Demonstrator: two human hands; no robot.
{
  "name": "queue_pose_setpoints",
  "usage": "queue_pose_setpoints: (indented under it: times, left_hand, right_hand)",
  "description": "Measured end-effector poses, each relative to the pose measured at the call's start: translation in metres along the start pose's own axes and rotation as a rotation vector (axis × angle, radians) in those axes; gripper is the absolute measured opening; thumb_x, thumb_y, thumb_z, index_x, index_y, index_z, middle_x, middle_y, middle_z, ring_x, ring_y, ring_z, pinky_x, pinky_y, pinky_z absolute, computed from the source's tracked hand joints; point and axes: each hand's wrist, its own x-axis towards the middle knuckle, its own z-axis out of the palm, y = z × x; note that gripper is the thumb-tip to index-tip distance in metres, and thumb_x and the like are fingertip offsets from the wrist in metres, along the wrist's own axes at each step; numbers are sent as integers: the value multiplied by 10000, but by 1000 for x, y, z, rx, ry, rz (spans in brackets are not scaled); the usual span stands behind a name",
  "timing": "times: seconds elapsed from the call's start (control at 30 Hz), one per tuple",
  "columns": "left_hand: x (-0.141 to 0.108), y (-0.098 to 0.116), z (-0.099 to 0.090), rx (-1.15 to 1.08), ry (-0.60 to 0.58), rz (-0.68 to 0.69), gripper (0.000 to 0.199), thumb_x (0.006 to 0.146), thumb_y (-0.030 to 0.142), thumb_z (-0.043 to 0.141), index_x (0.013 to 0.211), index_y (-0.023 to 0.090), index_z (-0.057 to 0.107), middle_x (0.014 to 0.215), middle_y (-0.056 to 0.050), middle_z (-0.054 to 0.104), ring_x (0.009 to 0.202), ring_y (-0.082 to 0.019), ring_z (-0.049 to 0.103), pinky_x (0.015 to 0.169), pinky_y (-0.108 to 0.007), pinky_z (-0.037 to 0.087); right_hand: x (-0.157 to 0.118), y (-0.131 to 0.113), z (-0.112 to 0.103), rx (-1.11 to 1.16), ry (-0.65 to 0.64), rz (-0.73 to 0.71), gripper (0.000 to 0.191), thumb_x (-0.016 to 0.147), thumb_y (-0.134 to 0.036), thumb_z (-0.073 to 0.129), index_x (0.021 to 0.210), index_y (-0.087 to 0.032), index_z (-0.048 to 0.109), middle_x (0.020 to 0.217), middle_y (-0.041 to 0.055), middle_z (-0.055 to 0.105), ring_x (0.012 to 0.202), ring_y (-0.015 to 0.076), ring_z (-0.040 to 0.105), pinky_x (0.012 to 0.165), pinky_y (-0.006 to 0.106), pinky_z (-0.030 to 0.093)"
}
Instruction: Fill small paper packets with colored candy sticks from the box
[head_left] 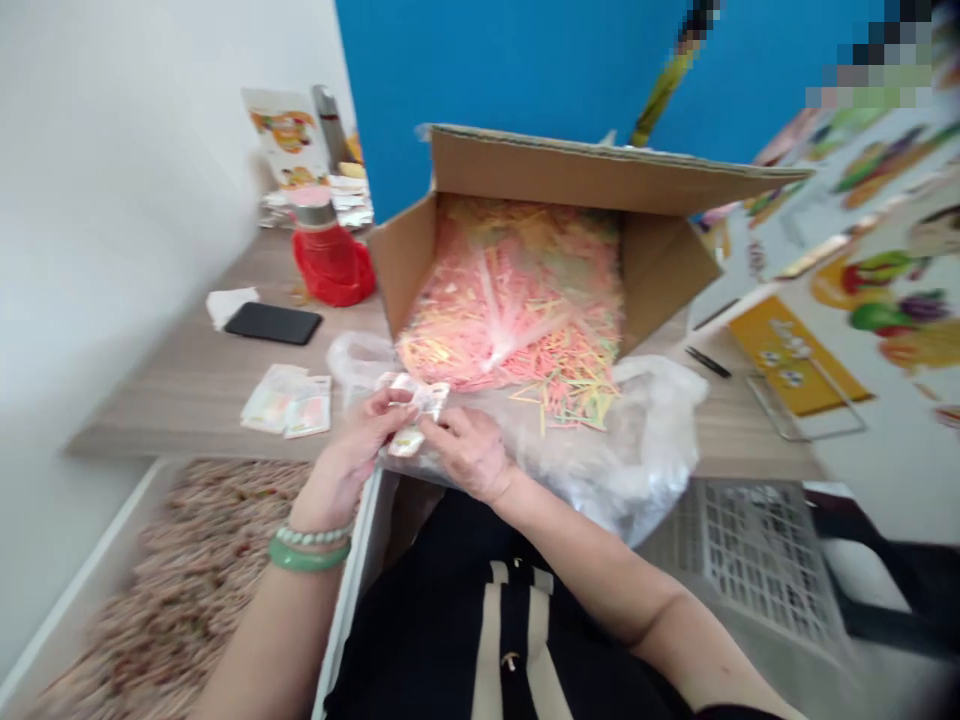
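Observation:
My left hand (365,428) and my right hand (471,452) are close together at the table's front edge. Between them is a small white printed packet (430,397), slightly blurred, with the fingers of both hands closed on it. A green bangle and a beaded bracelet circle my left wrist. Right behind the hands, a cardboard box (525,170) lies open towards me. Thin pink, yellow and green sticks (577,385) fill a clear plastic bag (641,440) in it, and some spill out at the front. Small flat packets (274,398) lie to the left.
A black phone (273,323) and a bottle in a red bag (334,262) stand farther left. Below the table edge, a white bin (105,565) holds a mass of thin pieces. Tweezers-like dark tool (707,362), wire stand (814,436) and white basket (765,560) are at right.

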Motion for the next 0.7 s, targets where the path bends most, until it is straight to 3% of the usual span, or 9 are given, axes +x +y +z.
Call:
queue_pose_setpoints:
  times: [0.1,0.17,0.27,0.33,0.4,0.5,0.57,0.63,0.7]
  left_hand:
    - [0,-8,23,-146,-135,-141,432,496,265,935,835,148,694,750,-16,721,631,-158,655,623,-269,536]
    - [-2,-17,39,-141,-128,-140,395,521,273,922,824,144,705,762,-23,729,660,-163,664,646,-272,542]
    - [-6,-31,63,-18,-98,-50,322,582,314,885,779,153,688,741,7,704,660,-136,627,647,-244,510]
    - [-9,-39,80,95,-182,8,270,663,350,828,753,163,656,708,30,656,639,-121,583,624,-233,477]
    - [-10,-46,101,238,-311,67,214,751,354,744,747,172,629,681,42,603,634,-120,550,610,-233,450]
    - [-8,-58,139,512,-477,256,132,829,256,629,720,187,599,714,20,610,705,-146,579,673,-263,477]
    - [-4,-67,166,687,-601,454,105,835,170,595,734,195,606,861,-23,689,881,-189,640,846,-326,515]
    - [3,-77,186,838,-734,635,105,827,110,583,786,195,628,1081,-74,724,1089,-238,640,1026,-406,471]
    - [10,-87,199,968,-820,729,125,824,83,567,838,183,641,1193,-115,710,1175,-274,619,1083,-457,434]
  right_hand:
    - [-24,12,-14,43,9,-51,332,1039,-201,432,1261,-254,673,962,41,707,854,193,630,788,329,500]
    - [-47,27,-25,72,9,28,368,1025,-180,429,1334,-220,625,1032,66,712,907,200,637,827,329,515]
    - [-89,62,-47,55,16,374,361,1000,-158,420,1271,-192,655,1079,102,706,979,218,644,884,337,522]
    - [-113,89,-65,6,-6,629,333,982,-155,418,1162,-191,696,1098,111,700,1035,230,641,928,343,510]
    - [-129,112,-82,-74,-108,815,330,955,-143,431,1149,-177,696,1168,123,686,1110,245,617,978,352,481]
    - [-131,132,-101,-215,-336,948,306,943,-200,483,1171,-148,681,1223,150,671,1174,286,574,1003,379,443]
    - [-121,137,-106,-279,-448,1009,330,948,-298,525,1182,-119,673,1214,182,670,1180,319,570,983,403,439]
    - [-108,141,-106,-307,-507,1062,400,937,-376,555,1184,-85,676,1202,212,668,1180,343,577,969,417,438]
    - [-98,145,-102,-306,-538,1094,440,923,-409,572,1172,-68,691,1197,228,670,1179,352,588,962,415,435]
